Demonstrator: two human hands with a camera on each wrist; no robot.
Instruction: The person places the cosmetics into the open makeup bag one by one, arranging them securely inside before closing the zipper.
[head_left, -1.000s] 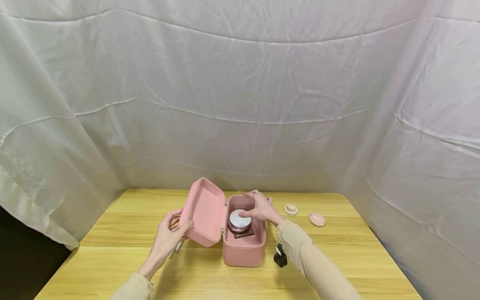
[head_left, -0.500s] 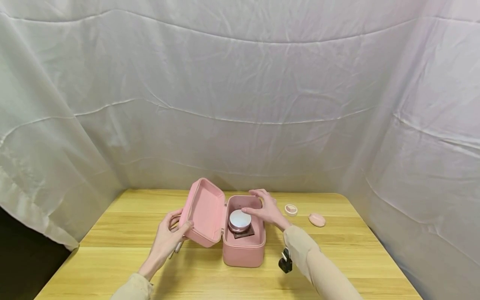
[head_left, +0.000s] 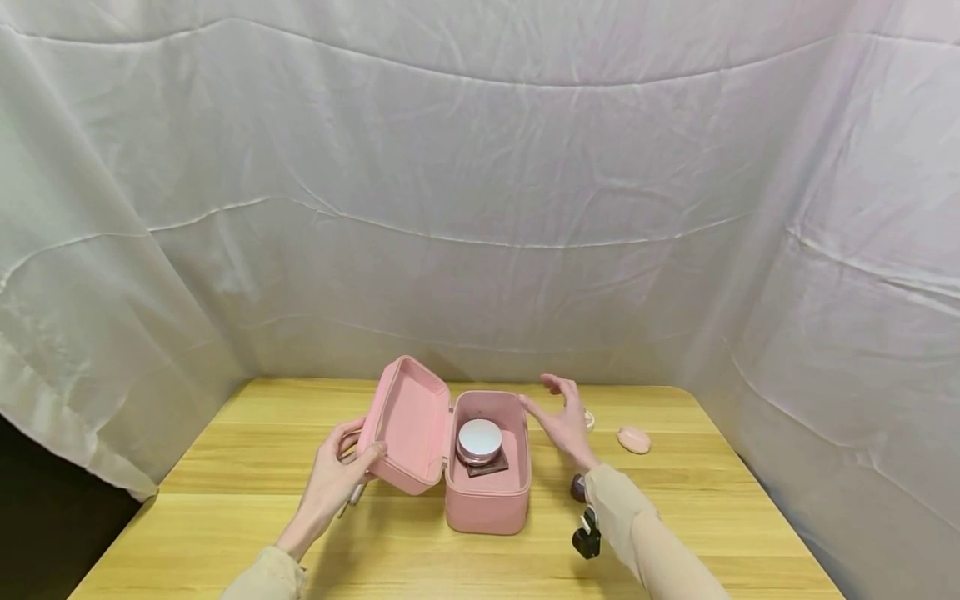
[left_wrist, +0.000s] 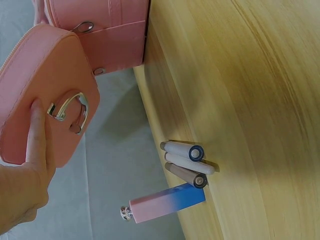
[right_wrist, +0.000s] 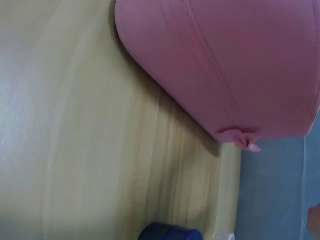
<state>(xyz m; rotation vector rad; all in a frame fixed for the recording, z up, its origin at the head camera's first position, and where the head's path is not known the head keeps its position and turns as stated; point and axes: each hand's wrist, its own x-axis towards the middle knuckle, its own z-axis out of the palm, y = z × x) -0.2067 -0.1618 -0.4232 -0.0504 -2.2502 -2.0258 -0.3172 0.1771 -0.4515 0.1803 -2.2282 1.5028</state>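
A pink cosmetic case (head_left: pixel 489 510) stands with its lid (head_left: pixel 412 425) swung out to the left. My left hand (head_left: pixel 339 467) grips the lid's outer edge, and in the left wrist view its finger lies along the lid top beside a gold handle (left_wrist: pixel 70 107). Inside the case, a round cushion compact (head_left: pixel 480 440) with a pale top lies over a dark brown square item (head_left: pixel 491 467). My right hand (head_left: pixel 567 423) hovers just right of the case, thumb and fingers spread apart with nothing between them. It partly covers a small round white-rimmed item (head_left: pixel 589 420).
A pink oval piece (head_left: pixel 634 439) lies farther right. Beside the right wrist is a dark purple item (head_left: pixel 578 488). Several slim pen-like tubes (left_wrist: pixel 187 157) and a pink-to-blue tube (left_wrist: pixel 165 202) lie left of the case. A pale curtain (head_left: pixel 480 208) hangs behind the wooden table (head_left: pixel 675 517).
My right hand has moved out of the case and to the right, away from the compact, which stays inside. The left hand and lid have kept their place.
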